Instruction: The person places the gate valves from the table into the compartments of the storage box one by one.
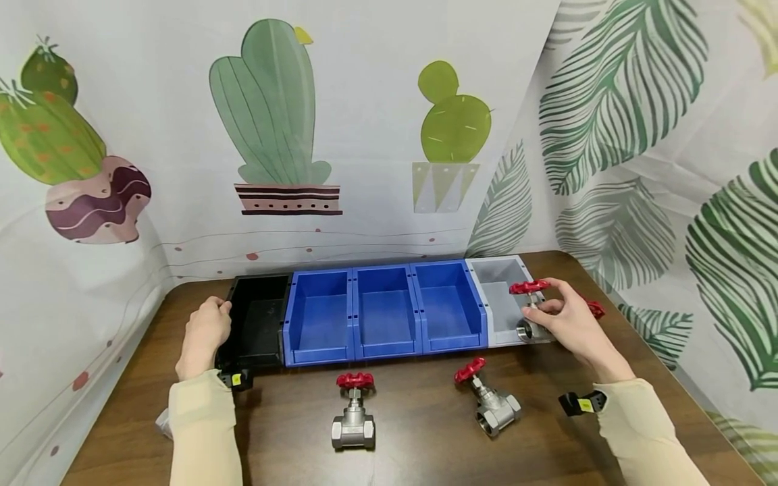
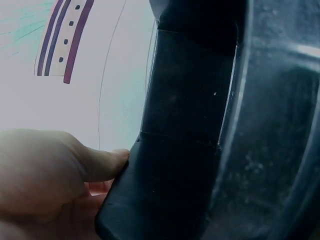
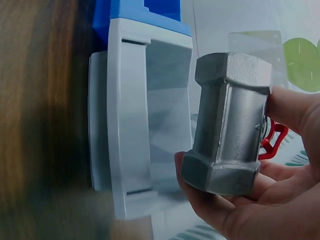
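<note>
At the left end of the bin row, my left hand [image 1: 205,332] grips the side wall of the black bin [image 1: 263,331]. The left wrist view shows its thumb [image 2: 107,162] on the bin's edge. My right hand [image 1: 574,322] holds a steel gate valve [image 3: 230,122] with a red handwheel [image 1: 529,287]. That valve overlaps the front of the grey bin [image 1: 495,297] in the head view, its body partly hidden by the fingers. Two similar valves lie nearer on the table: one gate valve [image 1: 354,422] before the middle bins, another gate valve [image 1: 495,408] tilted to its right.
Three blue bins [image 1: 322,317] stand side by side between the black and grey ones. Behind my right hand a further red handwheel [image 1: 595,309] shows. A patterned cloth [image 1: 371,135] hangs behind the wooden table [image 1: 419,432].
</note>
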Available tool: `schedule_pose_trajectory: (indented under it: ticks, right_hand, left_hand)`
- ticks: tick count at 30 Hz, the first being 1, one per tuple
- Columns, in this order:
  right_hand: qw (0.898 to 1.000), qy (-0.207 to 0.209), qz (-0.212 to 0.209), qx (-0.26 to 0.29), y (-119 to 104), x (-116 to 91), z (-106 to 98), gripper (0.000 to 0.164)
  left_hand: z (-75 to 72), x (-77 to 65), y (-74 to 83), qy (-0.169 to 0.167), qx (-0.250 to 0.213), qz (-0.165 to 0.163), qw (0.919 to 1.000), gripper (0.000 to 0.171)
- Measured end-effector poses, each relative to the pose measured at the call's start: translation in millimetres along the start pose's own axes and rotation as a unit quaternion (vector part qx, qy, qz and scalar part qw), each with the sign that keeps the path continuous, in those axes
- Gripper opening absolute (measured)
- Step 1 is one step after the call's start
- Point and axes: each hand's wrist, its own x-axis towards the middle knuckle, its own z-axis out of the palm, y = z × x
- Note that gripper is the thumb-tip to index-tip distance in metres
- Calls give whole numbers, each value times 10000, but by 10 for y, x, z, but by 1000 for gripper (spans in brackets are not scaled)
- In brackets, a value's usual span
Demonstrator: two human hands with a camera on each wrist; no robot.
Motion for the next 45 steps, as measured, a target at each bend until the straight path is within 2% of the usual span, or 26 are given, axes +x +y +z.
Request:
schedule_pose_trajectory:
  ticks: [10,15,22,28,37,45]
  right_hand:
    - [9994,3,47,330,-91,223,147,84]
    - [9994,26,162,320,-103,312,222,83]
    - [9993,91,358,-110,-75,417,330,82]
    - [9979,153,319,-545,-78,491,400,80]
    - [9947,63,439,-927,-59,598,501,80]
    - [9932,-80,292,-1126,-9,704,600,74]
  left_hand:
    - [-8,-19,-6,-59,-26,-51,10000,40]
    - [-4,-8,-1,-39,-57,-63,10000,40]
    - [-8,-11,13,-54,-94,-35,9999,40]
    - [-7,-7,20,-56,-67,-60,9999,39]
    - [0,-6,24,-75,-95,-91,9999,41]
    - [5,0,-4,-86,-129,-101,9998,42]
